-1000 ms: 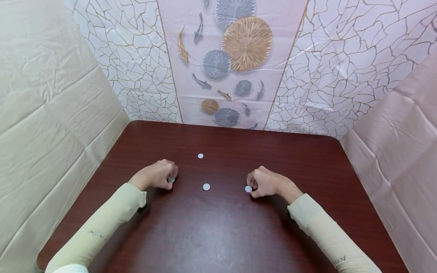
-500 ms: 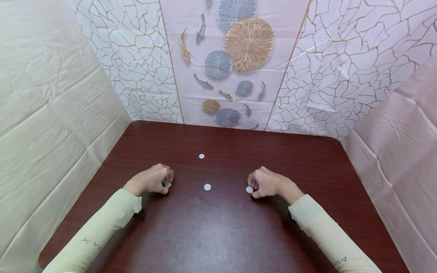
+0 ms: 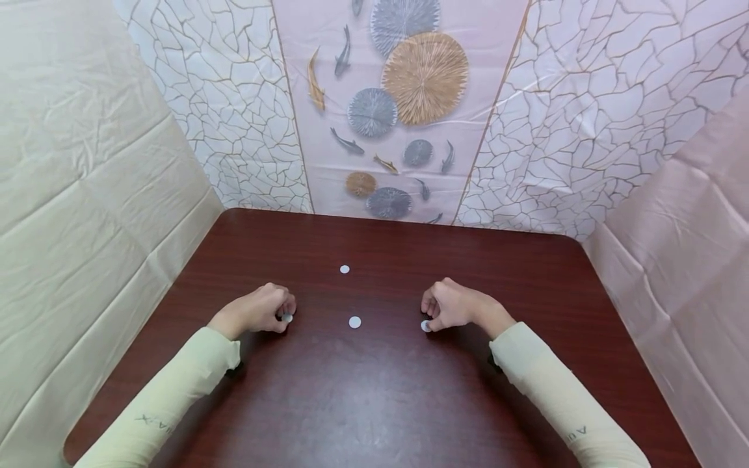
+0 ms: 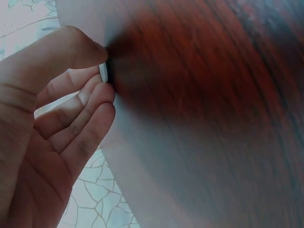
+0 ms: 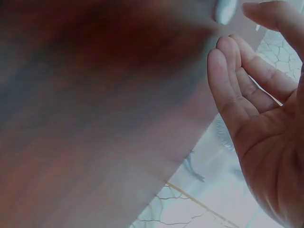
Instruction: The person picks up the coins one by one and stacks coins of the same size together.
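My left hand (image 3: 257, 310) pinches a small white disc (image 3: 287, 318) between thumb and fingers, close to the dark wooden table on the left. In the left wrist view that disc shows edge-on as a thin pale sliver under the thumb tip. On the right, my right hand (image 3: 459, 304) hovers over another white disc (image 3: 424, 326), its thumb overlapping the edge in the head view. From the right wrist, a gap shows between thumb and fingers (image 5: 219, 69), and the disc (image 5: 225, 12) lies just past the fingertips.
Two more white discs lie between the hands: one farther back (image 3: 344, 269), one nearer (image 3: 354, 322). The brown table (image 3: 374, 403) ends at a patterned cloth backdrop (image 3: 374, 162), with pale cloth walls on both sides.
My left hand has carried its disc slightly left and nearer to me, then stayed there. My right fingers have come off their disc, the hand rising a little while the disc stays put.
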Available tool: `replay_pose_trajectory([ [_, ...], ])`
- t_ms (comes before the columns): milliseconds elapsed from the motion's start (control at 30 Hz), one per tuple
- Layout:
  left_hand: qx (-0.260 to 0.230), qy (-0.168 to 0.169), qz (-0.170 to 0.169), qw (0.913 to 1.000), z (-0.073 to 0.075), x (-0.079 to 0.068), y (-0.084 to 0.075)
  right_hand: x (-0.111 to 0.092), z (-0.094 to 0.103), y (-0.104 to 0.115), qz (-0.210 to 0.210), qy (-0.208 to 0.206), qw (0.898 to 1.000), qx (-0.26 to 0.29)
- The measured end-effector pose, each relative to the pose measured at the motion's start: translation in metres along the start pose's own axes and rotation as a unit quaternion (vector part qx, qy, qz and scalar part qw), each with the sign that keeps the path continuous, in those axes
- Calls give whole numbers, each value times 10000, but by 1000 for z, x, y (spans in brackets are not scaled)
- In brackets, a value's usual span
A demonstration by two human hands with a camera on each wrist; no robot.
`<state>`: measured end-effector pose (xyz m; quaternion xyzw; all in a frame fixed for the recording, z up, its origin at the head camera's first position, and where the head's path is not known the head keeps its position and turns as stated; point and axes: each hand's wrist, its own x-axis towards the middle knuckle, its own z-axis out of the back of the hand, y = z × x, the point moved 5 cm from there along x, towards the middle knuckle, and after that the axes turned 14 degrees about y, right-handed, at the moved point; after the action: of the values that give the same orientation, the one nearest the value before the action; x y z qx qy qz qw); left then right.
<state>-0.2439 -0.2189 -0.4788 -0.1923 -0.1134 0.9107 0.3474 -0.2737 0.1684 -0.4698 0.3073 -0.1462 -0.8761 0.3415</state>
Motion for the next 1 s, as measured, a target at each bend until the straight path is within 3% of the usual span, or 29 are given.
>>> replay_pose_trajectory([
  [400,-56,16,-71,10000,1,-2,0,42,36,31,302,-321,9977,-519],
  [733,-46,-19,-15,10000,2,-4,-1,100,47,62,428,-582,9960,-517],
  [1000,-150,-74,-113,9998,1,-4,-2,139,47,72,123,-728,9962,-459],
])
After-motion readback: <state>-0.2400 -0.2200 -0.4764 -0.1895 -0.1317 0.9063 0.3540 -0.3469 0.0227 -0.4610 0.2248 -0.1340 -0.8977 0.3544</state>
